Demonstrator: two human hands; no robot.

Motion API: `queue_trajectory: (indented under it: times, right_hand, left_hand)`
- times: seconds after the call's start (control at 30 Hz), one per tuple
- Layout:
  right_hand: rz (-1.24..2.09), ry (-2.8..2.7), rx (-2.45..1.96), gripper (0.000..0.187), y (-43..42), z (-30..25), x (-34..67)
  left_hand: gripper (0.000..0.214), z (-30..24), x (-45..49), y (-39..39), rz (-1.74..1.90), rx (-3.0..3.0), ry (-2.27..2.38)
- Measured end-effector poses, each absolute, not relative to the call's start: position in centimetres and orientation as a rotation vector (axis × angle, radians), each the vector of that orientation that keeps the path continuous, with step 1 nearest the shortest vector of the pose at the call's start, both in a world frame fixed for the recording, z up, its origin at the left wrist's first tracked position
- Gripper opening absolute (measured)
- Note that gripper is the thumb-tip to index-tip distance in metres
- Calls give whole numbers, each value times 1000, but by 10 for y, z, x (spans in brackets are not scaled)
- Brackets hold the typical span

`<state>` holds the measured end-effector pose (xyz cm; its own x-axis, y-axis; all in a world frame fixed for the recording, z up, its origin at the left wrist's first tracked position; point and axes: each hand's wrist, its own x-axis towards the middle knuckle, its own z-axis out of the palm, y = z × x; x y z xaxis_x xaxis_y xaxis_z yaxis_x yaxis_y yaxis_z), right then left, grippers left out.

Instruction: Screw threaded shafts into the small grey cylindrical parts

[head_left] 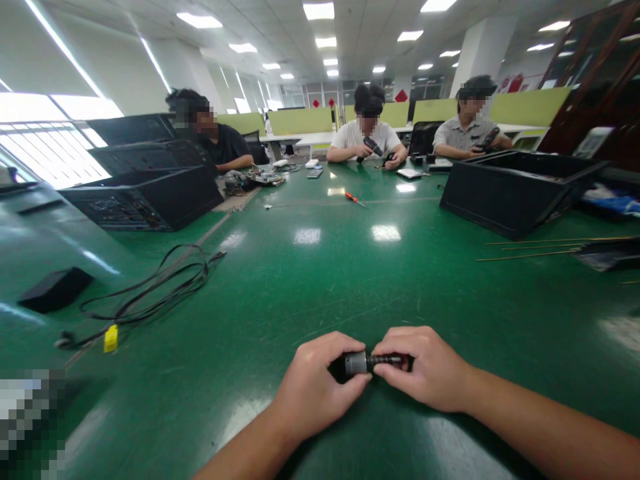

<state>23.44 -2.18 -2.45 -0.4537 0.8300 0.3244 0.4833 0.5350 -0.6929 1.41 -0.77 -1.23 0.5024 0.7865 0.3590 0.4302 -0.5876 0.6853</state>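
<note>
At a glossy green tabletop point(270, 287), a bare left hand point(319, 381) and a bare right hand point(431, 368) pinch opposite ends of a small grey-and-black, ridged, seemingly metal cylinder point(370, 362), which could slip and roll away if their fingertip holds slackened.

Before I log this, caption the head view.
Left grip and right grip hold a grey-and-black cylindrical part over a green table, orange-handled screwdriver beyond.
</note>
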Motion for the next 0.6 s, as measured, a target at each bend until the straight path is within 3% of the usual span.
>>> queue_trajectory:
  times: [0.6]
  right_hand:
    - [663,-2113,-1042,11,-22,-24,236]
  left_hand:
    - [26,-13,13,-7,934,2258,978]
